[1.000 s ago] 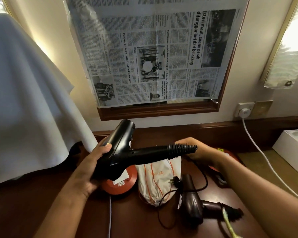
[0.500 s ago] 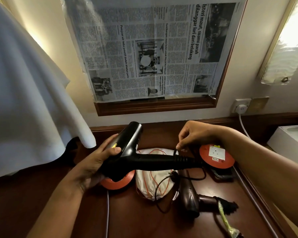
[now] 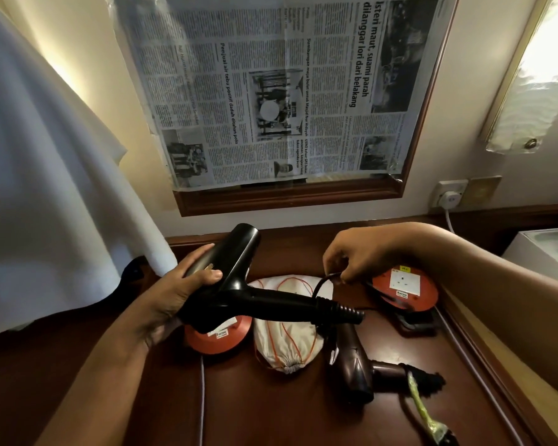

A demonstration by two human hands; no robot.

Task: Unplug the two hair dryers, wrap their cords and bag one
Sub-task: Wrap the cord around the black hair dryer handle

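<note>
A dark wooden table [image 3: 303, 413] carries two orange socket reels, a white drawstring bag [image 3: 287, 342] between them, and a brown hair dryer [image 3: 355, 365] toward the right edge. Above the middle, the left hand [image 3: 174, 291] grips the black hair dryer [image 3: 239, 284] round its barrel, its handle running rightward. The right hand [image 3: 351, 252], just above that handle's end, pinches the cord [image 3: 322, 281], which loops up from there: likely the next wrap goes around the handle.
</note>
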